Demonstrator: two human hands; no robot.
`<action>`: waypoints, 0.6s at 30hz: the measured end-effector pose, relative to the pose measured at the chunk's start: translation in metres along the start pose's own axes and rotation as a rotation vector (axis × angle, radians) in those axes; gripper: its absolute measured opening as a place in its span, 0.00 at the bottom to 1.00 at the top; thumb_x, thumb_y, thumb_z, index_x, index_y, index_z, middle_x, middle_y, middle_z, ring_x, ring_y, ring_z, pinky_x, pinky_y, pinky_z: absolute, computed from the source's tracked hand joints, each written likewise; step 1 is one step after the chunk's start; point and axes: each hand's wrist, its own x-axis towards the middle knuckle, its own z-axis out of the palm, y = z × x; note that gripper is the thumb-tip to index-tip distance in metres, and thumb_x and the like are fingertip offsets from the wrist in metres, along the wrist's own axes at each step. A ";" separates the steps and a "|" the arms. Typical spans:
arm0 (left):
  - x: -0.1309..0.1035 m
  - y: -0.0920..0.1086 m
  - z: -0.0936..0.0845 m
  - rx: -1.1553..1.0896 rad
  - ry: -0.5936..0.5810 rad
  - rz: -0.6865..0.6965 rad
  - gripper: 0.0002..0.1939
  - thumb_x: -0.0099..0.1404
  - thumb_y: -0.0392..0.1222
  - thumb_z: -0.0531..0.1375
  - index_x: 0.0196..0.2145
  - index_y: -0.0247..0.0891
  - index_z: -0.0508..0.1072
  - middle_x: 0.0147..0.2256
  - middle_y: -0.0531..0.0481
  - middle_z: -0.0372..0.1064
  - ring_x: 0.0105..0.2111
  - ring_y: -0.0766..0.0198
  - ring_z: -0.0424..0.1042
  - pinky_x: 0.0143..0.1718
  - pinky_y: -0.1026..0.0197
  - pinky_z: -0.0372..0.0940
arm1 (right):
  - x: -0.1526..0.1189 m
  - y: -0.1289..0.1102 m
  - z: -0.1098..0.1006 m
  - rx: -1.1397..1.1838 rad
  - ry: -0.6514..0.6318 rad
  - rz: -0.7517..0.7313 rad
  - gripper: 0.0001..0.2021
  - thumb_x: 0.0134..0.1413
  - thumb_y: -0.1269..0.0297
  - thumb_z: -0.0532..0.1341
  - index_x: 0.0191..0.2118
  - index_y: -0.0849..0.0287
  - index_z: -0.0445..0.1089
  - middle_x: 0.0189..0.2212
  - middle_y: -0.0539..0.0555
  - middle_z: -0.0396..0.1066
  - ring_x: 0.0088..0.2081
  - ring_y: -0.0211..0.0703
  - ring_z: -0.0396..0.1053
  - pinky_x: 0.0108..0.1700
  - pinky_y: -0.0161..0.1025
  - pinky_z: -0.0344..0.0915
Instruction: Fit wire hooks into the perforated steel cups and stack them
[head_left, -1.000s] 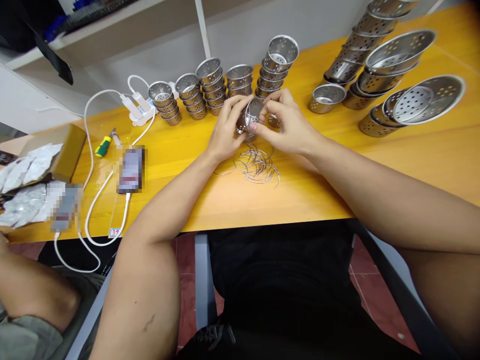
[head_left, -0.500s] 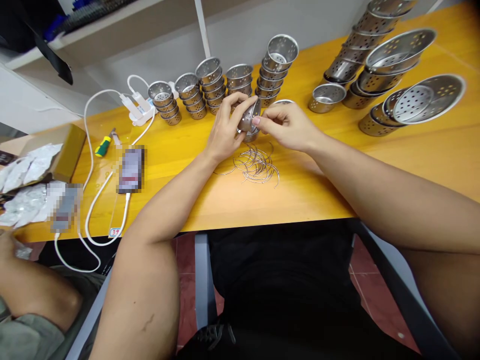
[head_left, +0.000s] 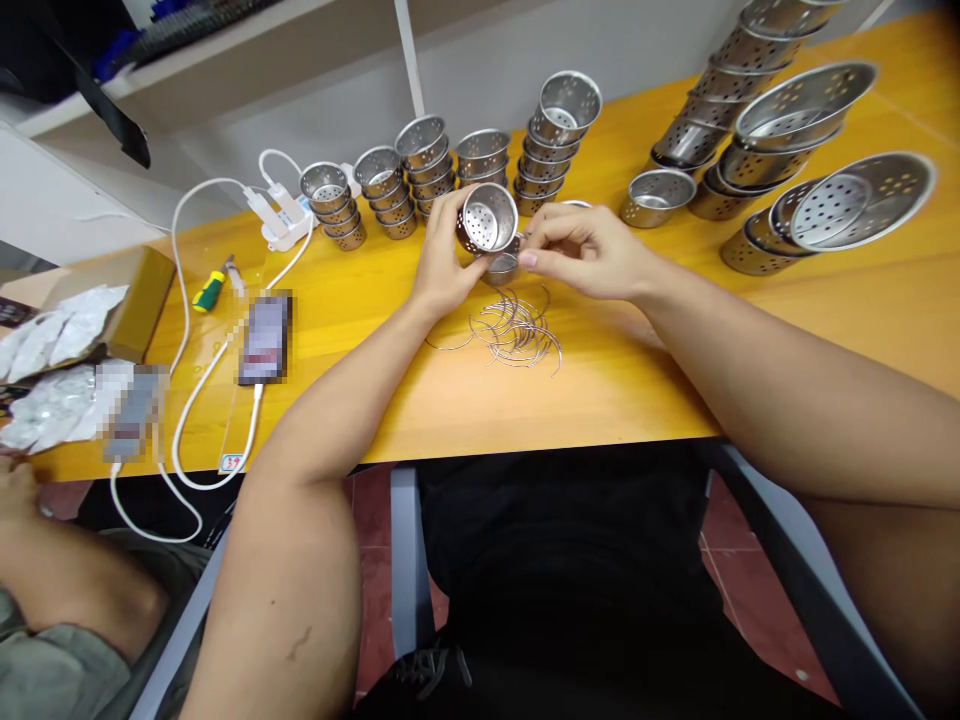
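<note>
A small perforated metal cup (head_left: 491, 220) is in my left hand (head_left: 442, 265), tilted so that its open mouth faces me. The fingers wrap its far left side, with the thumb below it. Just right of the cup's rim, my right hand (head_left: 581, 250) has thumb and forefinger pinched together; whatever lies between them is too small to make out. Under the held cup, another metal cup (head_left: 501, 270) stands on the table, partly hidden. Nearer to me lies a loose pile of thin curved wires (head_left: 517, 332).
Stacks of perforated cups (head_left: 431, 165) line the back, with larger stacks (head_left: 787, 160) at right and a single cup (head_left: 656, 197) beside them. At left are a phone (head_left: 264, 340), white cables, a power strip (head_left: 285, 220), a green-yellow screwdriver (head_left: 210, 288), bagged parts (head_left: 64, 330) and another person's arm.
My left hand has turned the cup from sideways to mouth-toward-me. My right fingers have come off the cup's rim and moved slightly right and down.
</note>
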 end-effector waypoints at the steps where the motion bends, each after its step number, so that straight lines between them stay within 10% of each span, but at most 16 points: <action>1: 0.000 -0.005 0.000 -0.001 0.016 -0.029 0.59 0.76 0.93 0.66 0.89 0.60 0.59 0.86 0.37 0.67 0.89 0.31 0.68 0.92 0.24 0.65 | -0.002 -0.002 -0.002 -0.003 -0.056 -0.039 0.40 0.68 0.07 0.72 0.37 0.43 0.83 0.43 0.59 0.79 0.45 0.63 0.74 0.54 0.65 0.76; 10: -0.001 -0.017 0.004 -0.082 0.068 -0.149 0.64 0.74 0.92 0.70 0.89 0.57 0.55 0.86 0.34 0.68 0.87 0.35 0.73 0.91 0.30 0.68 | -0.009 -0.006 -0.005 -0.212 -0.466 -0.179 0.29 0.79 0.26 0.75 0.55 0.50 0.92 0.46 0.57 0.85 0.43 0.56 0.80 0.48 0.51 0.71; 18: -0.002 -0.005 0.000 -0.070 0.081 -0.158 0.58 0.74 0.90 0.71 0.87 0.61 0.63 0.83 0.37 0.70 0.86 0.36 0.71 0.90 0.31 0.70 | -0.009 -0.006 -0.014 -0.212 -0.102 -0.019 0.33 0.81 0.20 0.71 0.49 0.48 0.88 0.35 0.56 0.81 0.34 0.54 0.72 0.42 0.56 0.71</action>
